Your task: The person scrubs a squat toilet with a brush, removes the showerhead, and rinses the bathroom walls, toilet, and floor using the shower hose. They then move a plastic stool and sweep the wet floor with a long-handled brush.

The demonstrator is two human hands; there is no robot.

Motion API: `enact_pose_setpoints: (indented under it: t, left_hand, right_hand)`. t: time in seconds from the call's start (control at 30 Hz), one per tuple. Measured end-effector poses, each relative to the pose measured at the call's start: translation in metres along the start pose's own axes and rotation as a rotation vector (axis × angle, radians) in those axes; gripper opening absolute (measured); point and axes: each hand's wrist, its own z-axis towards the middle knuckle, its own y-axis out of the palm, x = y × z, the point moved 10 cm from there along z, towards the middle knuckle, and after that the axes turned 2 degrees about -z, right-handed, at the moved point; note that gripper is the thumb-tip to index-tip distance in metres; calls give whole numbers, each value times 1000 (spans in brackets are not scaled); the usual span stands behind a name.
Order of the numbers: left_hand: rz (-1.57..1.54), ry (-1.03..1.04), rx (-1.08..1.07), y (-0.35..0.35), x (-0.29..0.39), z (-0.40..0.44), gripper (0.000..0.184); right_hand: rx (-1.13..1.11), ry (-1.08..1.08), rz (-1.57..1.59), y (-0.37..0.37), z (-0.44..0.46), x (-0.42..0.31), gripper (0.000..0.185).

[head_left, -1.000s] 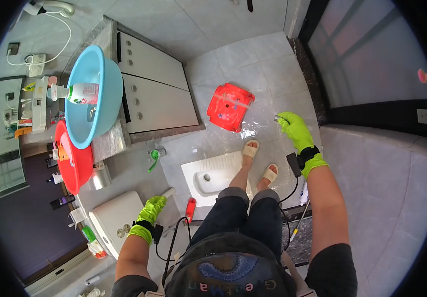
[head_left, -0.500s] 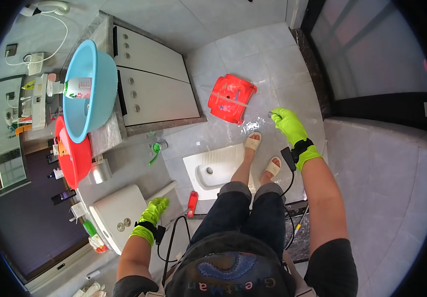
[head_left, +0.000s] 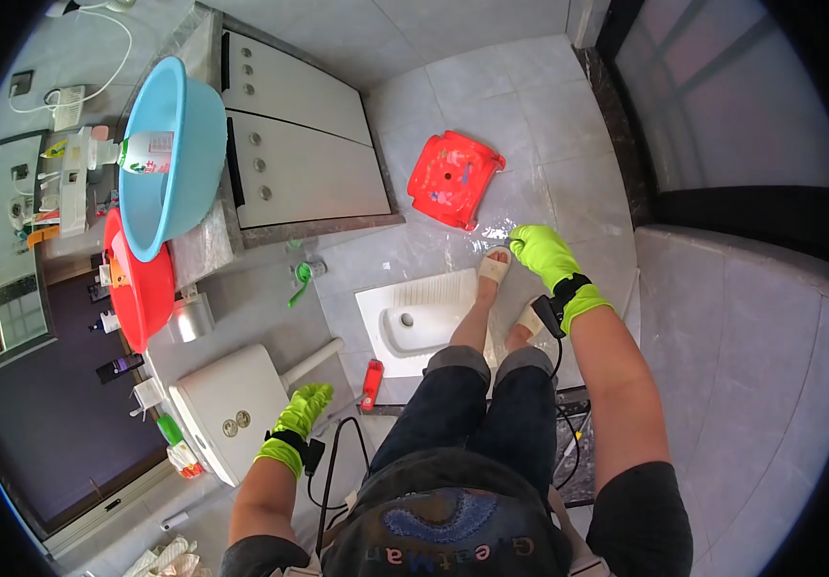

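Note:
My right hand (head_left: 544, 254), in a yellow-green rubber glove, is closed around a small dark-grey nozzle-like tip (head_left: 511, 243); most of it is hidden by the fingers. In front of it, water (head_left: 488, 234) glints on the floor beside a red plastic stool (head_left: 453, 181) with printed figures on its seat. My left hand (head_left: 305, 409), gloved alike, hangs next to the white cistern (head_left: 227, 409) with fingers loosely bent and nothing visible in them. Between the hands lies the white squat toilet (head_left: 414, 337), my sandalled feet at its right side.
A blue basin (head_left: 205, 144) holding a bottle (head_left: 148, 152) and a red basin (head_left: 145, 288) rest at the counter. Below the cabinet (head_left: 309, 163) is a green-handled item (head_left: 302, 279) by the wall. A red object (head_left: 372, 385) stands beside the toilet; a step edge lies behind my feet.
My right hand has moved slightly down and left. The pale streak across the stool is gone, and the splash now sits nearer the stool's lower edge. The left hand stays about where it was.

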Motion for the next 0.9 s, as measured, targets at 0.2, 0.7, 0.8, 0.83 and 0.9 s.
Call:
enact_pose_setpoints:
  t: [0.2,0.7,0.8,0.83,0.9]
  left_hand:
    - [-19,47,-19,12,7,-9,36]
    - [85,5,-107,36,17,1,32]
    - [108,9,-169,35,19,8,36]
    - [129,-14,-175,35,18,11,36]
    - [157,-32,-185,38,21,12,36]
  right_hand:
    - [0,-75,-255,16,-8,16,21]
    - [-74,28,-183,79,-26,123,24]
    - [31,35,-172,69,-28,140,24]
    - [19,43,-195,68,-32,140,24]
    - [-6,60,-243,62,-42,140,24]
